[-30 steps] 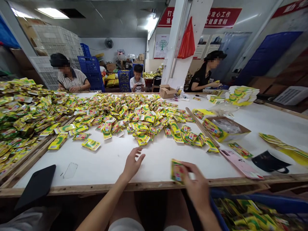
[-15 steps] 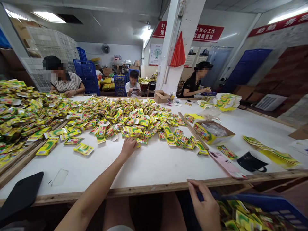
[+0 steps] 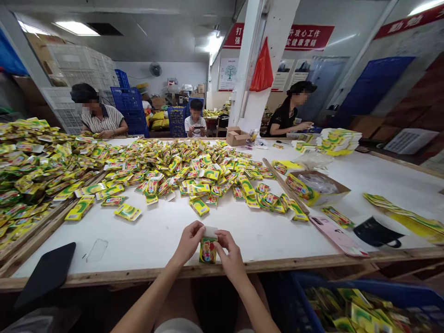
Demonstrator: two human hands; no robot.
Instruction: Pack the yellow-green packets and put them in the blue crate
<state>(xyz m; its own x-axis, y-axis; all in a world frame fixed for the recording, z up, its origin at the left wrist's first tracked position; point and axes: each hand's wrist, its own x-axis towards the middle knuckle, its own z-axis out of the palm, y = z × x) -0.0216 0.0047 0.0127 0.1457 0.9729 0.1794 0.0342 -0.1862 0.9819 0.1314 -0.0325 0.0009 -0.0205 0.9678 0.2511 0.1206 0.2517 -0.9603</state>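
Observation:
My left hand (image 3: 189, 241) and my right hand (image 3: 229, 253) meet over the near edge of the white table (image 3: 166, 231). Together they pinch one small yellow-and-red packet (image 3: 208, 249) with a white top flap, held upright between the fingertips. A large heap of the same yellow-green packets (image 3: 194, 171) lies across the middle of the table, just beyond my hands. One loose packet (image 3: 199, 206) sits closest to them.
A blue crate of packets (image 3: 360, 310) stands low at my right. A black phone (image 3: 46, 274) lies at the left edge, a pink phone (image 3: 338, 236) and black mask (image 3: 376, 231) at the right, beside an open cardboard box (image 3: 317, 185). Three people sit at the far side.
My left hand pulled back from the heap with a packet. My right hand rose from the blue crate and joined it on the packet.

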